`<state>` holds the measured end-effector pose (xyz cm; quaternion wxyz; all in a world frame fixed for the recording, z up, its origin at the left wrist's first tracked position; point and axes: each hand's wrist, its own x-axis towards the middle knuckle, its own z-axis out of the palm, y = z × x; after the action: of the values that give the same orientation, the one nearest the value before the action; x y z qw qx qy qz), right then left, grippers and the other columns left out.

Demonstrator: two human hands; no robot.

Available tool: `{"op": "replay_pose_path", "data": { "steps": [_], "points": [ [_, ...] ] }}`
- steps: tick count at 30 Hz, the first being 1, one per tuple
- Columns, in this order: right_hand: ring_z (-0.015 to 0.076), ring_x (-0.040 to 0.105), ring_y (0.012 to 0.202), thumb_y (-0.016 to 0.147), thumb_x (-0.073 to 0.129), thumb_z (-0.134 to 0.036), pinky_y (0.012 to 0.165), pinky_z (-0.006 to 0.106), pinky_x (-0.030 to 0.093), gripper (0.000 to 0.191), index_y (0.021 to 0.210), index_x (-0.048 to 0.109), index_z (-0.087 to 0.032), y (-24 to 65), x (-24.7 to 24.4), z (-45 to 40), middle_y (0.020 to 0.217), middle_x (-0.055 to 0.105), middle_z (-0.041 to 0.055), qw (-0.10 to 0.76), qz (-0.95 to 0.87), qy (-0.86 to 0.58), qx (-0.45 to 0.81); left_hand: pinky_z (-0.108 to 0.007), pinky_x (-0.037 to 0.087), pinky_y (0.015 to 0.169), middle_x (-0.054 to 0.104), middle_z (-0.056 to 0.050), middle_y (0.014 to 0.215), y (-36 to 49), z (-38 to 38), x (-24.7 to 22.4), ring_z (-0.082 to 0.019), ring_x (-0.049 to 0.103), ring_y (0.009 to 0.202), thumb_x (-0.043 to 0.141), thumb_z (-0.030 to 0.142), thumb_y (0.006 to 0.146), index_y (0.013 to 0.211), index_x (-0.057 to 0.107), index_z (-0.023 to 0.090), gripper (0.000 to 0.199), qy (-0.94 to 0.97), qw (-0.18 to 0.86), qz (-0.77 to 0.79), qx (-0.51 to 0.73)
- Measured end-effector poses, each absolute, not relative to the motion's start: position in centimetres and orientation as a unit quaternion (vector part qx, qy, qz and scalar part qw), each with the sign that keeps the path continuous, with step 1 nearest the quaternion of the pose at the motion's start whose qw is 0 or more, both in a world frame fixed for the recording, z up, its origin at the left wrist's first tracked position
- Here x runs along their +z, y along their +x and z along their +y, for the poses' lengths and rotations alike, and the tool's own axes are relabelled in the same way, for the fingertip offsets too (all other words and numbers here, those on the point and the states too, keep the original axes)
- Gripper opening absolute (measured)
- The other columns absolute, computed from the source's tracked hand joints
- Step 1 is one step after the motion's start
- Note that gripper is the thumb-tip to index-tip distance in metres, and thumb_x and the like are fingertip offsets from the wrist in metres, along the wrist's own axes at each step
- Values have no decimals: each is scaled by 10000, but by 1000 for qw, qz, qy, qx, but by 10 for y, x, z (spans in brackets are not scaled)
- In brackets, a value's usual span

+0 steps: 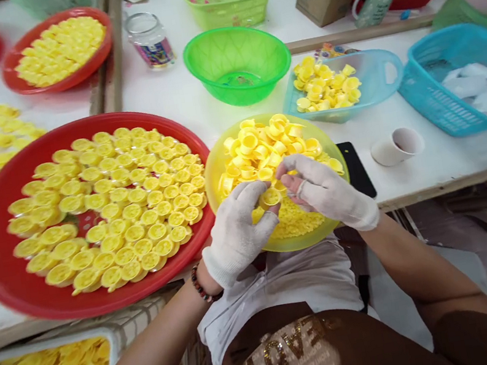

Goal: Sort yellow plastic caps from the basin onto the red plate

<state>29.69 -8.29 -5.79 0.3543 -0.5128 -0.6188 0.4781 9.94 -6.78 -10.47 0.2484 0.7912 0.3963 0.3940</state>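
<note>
My left hand (238, 228), in a white glove with bare fingertips, pinches a small round yellow plastic cup (270, 197), its hollow side facing up. Just right of it is my right hand (330, 194), gloved the same way, its thumb and fingers drawn together; whatever they grip is too small to make out. Both are over a yellow bowl (338, 161) in front of my lap. A heap of yellow cups (260, 145) fills the bowl's far part, and tiny yellow pieces (299, 222) fill its near part.
Left stands a large red tray (105, 302) with rows of yellow pieces. Beyond are a green bowl (242, 92), a clear jar (150, 39) and a blue tray (375, 76) of yellow cups. A white cup (396, 146), dark phone (357, 169) and blue basket (445, 105) are right.
</note>
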Motion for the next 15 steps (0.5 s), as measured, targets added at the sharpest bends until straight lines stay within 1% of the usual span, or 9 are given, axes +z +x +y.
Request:
{"op": "replay_pose_path", "data": {
  "steps": [2,3,5,7,10,13,15],
  "points": [
    [110,425,529,1010,544,-453,469,241,355,230,1090,550,-238,299,-60,-87,661,452,-49,346,-627,-532,451,-346,560,914,722,-63,1078,91,-72,-99,-194,685,970,651,244,883,1155,640,193,277,786,246,390,412],
    [112,426,531,1006,554,-460,467,245,356,244,1092,557,-232,301,-61,-88,670,470,-41,337,-636,-544,432,-339,559,915,716,-67,1090,85,-73,-96,-191,683,981,652,247,882,1141,646,188,265,783,237,392,422],
    [120,438,542,998,565,-478,470,256,372,263,1074,572,-227,304,-66,-89,695,503,-22,318,-650,-563,399,-337,554,912,696,-85,1122,63,-72,-89,-196,672,1006,654,267,885,1106,667,176,239,773,199,418,435],
    [132,463,575,992,570,-496,491,265,403,277,1064,588,-229,307,-72,-90,729,527,-5,303,-658,-576,379,-342,551,874,682,-91,1096,30,-69,-83,-195,660,952,651,285,885,1089,685,172,235,751,141,482,429],
    [146,488,618,982,578,-511,521,270,435,290,1071,604,-236,309,-77,-91,759,541,6,292,-665,-584,362,-339,527,794,675,-52,925,-35,-57,-79,-176,611,784,649,293,872,1076,689,180,236,698,49,603,382],
    [149,492,616,975,581,-514,516,276,432,294,1068,612,-237,308,-78,-92,791,563,20,289,-667,-588,353,-323,493,745,650,-32,837,-97,-42,-81,-174,582,749,627,277,866,1011,680,178,183,655,-24,691,305],
    [153,497,611,970,579,-522,514,285,433,302,1064,613,-237,306,-79,-92,815,578,30,289,-669,-588,352,-304,476,721,631,-23,802,-123,-33,-84,-170,576,751,593,231,866,928,666,170,114,657,-37,717,233]
  ]
}}
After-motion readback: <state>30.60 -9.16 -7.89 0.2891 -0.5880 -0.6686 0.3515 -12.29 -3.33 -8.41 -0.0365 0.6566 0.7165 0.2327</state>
